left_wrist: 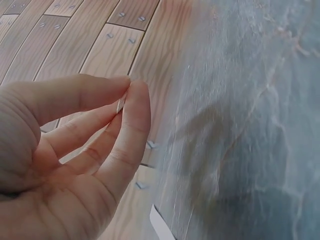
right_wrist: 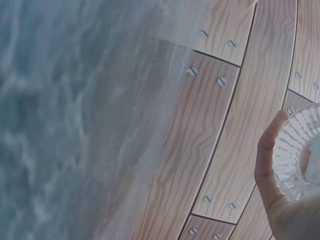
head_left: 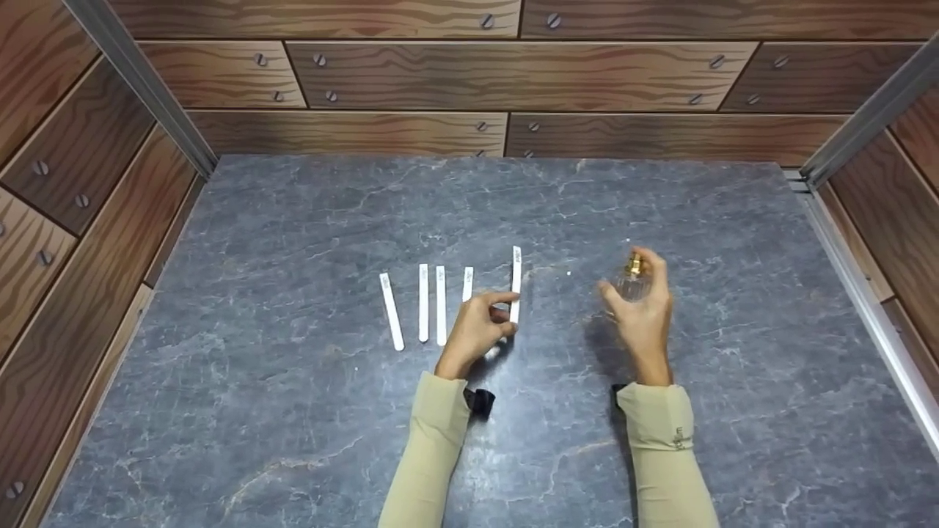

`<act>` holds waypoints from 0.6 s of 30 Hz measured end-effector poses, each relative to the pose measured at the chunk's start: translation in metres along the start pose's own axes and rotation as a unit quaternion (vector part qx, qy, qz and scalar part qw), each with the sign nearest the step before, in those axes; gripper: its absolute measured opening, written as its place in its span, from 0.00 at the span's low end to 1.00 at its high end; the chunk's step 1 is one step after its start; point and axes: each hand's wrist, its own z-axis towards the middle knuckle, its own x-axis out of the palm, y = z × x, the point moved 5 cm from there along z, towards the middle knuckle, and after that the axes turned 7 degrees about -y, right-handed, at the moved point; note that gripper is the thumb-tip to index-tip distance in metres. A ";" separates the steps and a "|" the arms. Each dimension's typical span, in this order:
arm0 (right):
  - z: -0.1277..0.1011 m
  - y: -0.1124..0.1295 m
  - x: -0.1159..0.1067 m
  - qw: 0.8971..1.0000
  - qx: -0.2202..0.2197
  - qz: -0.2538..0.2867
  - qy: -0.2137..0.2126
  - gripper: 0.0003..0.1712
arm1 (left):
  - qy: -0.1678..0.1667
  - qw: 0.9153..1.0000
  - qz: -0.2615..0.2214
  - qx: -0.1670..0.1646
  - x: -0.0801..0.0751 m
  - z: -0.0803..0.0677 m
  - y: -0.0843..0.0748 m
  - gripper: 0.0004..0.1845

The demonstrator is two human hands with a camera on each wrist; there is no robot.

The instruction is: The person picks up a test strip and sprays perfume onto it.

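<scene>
Two arms in beige sleeves reach forward over a grey marbled table [head_left: 293, 411], seen from above by the head camera. The left hand [head_left: 473, 334] has its fingers curled and pinches the near end of a white paper strip [head_left: 516, 282] between thumb and forefinger. The strip's long axis runs straight away from the person, its far end pointing toward the back wall. The left wrist view shows the same pinch edge-on, with only a thin sliver of the strip visible between the fingertips [left_wrist: 131, 92]. To the right, well apart from the strip, the right hand [head_left: 642, 315] is wrapped around a small clear glass bottle [head_left: 632, 282], held upright with its gold cap [head_left: 635, 264] pointing up; whether the bottle is lifted or standing on the table cannot be told. The right wrist view shows the bottle's ribbed glass base resting against the palm. Left of the held strip, four more white strips [head_left: 424, 302] lie flat on the table in a row, all running roughly near to far; the nearest one is partly hidden behind the left hand. Beyond the table stands a wood-patterned wall [head_left: 513, 73] with screw heads.
</scene>
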 end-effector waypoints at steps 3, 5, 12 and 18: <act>-0.002 0.013 0.001 1.000 -0.005 -0.007 0.007 0.32 | 0.007 1.000 -0.004 -0.004 0.001 0.003 0.001 0.28; -0.003 0.019 0.001 1.000 -0.006 -0.010 0.009 0.31 | 0.013 1.000 -0.010 -0.013 0.002 0.004 0.001 0.29; -0.002 -0.006 -0.001 1.000 0.006 -0.009 0.001 0.35 | 0.019 0.998 -0.045 -0.048 0.006 0.013 -0.001 0.30; 0.000 -0.013 -0.001 1.000 -0.004 0.009 0.003 0.35 | 0.023 0.996 -0.058 -0.058 0.011 0.023 -0.002 0.30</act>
